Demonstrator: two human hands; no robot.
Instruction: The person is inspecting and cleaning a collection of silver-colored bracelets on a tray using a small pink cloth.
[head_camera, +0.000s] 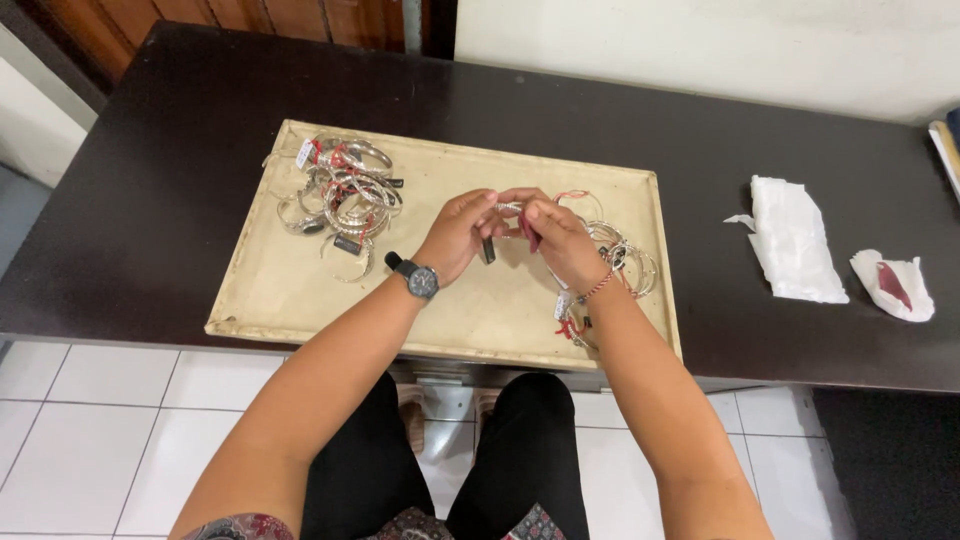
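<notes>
Both hands meet above the middle of the beige tray (300, 300), forearms angled inward. The left hand (458, 235), a black wristwatch (420, 280) on its wrist, and the right hand (560, 240) each pinch a silver bangle (508, 208) in a closed fingertip grip; a small dark tag (487, 250) hangs below. Bare tray lies under the hands. One bangle pile (340, 195) sits far left, another (620, 260) beside the right wrist. The dark counter (180, 180) is open around the tray; white tissues (795, 240) lie well right.

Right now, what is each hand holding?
Left hand: closed on a silver bangle with a dark tag.
Right hand: closed on the same bangle, over the tray.
</notes>
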